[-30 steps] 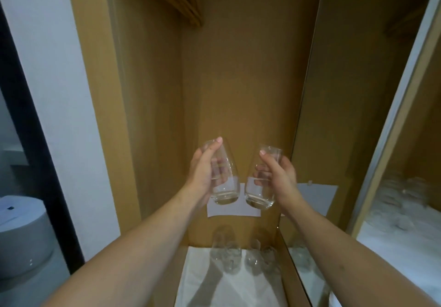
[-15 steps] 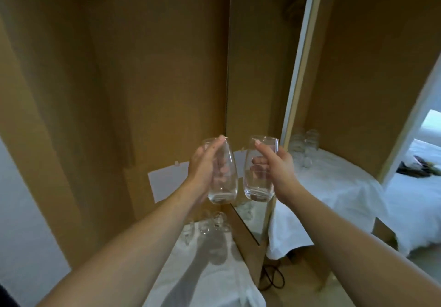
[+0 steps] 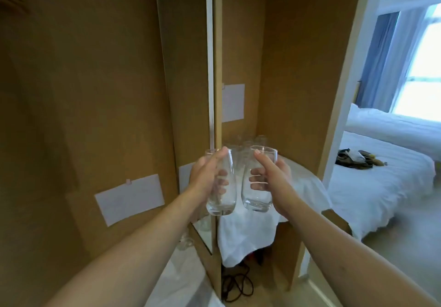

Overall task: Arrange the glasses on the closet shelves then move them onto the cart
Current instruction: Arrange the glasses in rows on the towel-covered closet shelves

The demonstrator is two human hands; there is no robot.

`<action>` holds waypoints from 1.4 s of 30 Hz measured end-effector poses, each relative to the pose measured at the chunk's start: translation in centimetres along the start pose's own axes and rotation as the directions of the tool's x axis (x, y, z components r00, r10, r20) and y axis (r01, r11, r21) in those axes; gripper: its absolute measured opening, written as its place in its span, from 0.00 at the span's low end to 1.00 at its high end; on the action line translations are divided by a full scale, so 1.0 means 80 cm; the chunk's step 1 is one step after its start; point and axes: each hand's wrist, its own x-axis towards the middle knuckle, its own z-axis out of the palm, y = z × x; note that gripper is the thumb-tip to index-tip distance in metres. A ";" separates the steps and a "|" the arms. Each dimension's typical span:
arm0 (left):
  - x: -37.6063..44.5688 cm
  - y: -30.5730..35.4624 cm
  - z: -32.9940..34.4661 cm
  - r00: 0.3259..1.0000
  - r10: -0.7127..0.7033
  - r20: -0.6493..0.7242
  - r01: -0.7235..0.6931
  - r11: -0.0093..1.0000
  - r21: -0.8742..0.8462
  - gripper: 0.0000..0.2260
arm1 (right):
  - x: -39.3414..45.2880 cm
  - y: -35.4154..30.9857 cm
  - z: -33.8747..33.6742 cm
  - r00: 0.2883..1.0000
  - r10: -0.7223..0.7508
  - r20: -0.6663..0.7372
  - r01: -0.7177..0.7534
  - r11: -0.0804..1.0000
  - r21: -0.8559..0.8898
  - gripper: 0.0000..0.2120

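Each hand holds one clear tumbler, fingers curled round the far side and thumb running up the near side toward the rim. The left hand (image 3: pixel 207 178) grips the left glass (image 3: pixel 220 185), the right hand (image 3: pixel 269 175) grips the right glass (image 3: pixel 259 179). Both glasses stand with their long axis close to vertical, open mouths up and heavy bases down. The left one leans slightly with its rim toward the left; the right one leans slightly with its rim toward the right, so the two bases sit nearer each other than the rims. The bases are just beside one another, and whether they touch cannot be told.

Beyond the grips, a cluster of more glasses (image 3: pixel 248 143) stands on a white-draped surface (image 3: pixel 307 187); the held tumblers and fingers cover much of that cluster, and the glass edges blur together so their count cannot be told. Whether this draped surface is the cart is not clear. Below the left grip, near the forearm, a few more glasses (image 3: pixel 186 242) on a white cloth (image 3: pixel 181 280) are mostly hidden by the arm. A vertical closet panel edge (image 3: pixel 216 68) rises behind the left glass. A white paper sheet (image 3: pixel 130 198) hangs on the brown wall left of the grips. A dark cable (image 3: pixel 235 285) lies on the floor beneath them. To the right of the grips, a bed (image 3: pixel 381 182) is cut off by the frame edge.
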 end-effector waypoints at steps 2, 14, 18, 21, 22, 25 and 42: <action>0.005 -0.005 0.035 1.000 0.000 -0.011 0.000 1.000 0.027 0.27 | 0.004 -0.007 -0.034 1.000 0.002 -0.001 -0.002 1.000 -0.003 0.26; 0.007 -0.025 0.219 0.999 -0.027 -0.019 0.028 0.998 0.061 0.30 | 0.045 -0.023 -0.225 0.999 0.020 -0.031 -0.021 0.999 -0.038 0.24; 0.011 -0.034 0.261 0.999 -0.036 -0.015 0.037 0.997 0.071 0.30 | 0.056 -0.022 -0.264 0.999 0.024 -0.036 -0.025 0.999 -0.028 0.24; 0.016 -0.042 0.282 0.998 -0.055 -0.021 0.056 0.995 0.080 0.31 | 0.066 -0.017 -0.279 0.998 0.038 -0.054 -0.040 0.999 -0.034 0.24; 0.020 -0.043 0.287 0.998 -0.060 -0.024 0.061 0.995 0.078 0.31 | 0.071 -0.015 -0.283 0.998 0.040 -0.054 -0.042 0.998 -0.037 0.23; 0.033 -0.047 0.298 0.998 -0.070 -0.010 0.070 0.993 0.092 0.32 | 0.086 -0.007 -0.291 0.997 0.050 -0.051 -0.052 0.998 -0.037 0.22; 0.222 -0.089 0.307 0.990 -0.141 -0.005 0.141 0.988 0.058 0.28 | 0.256 0.059 -0.274 0.992 0.112 -0.058 -0.117 0.989 -0.086 0.25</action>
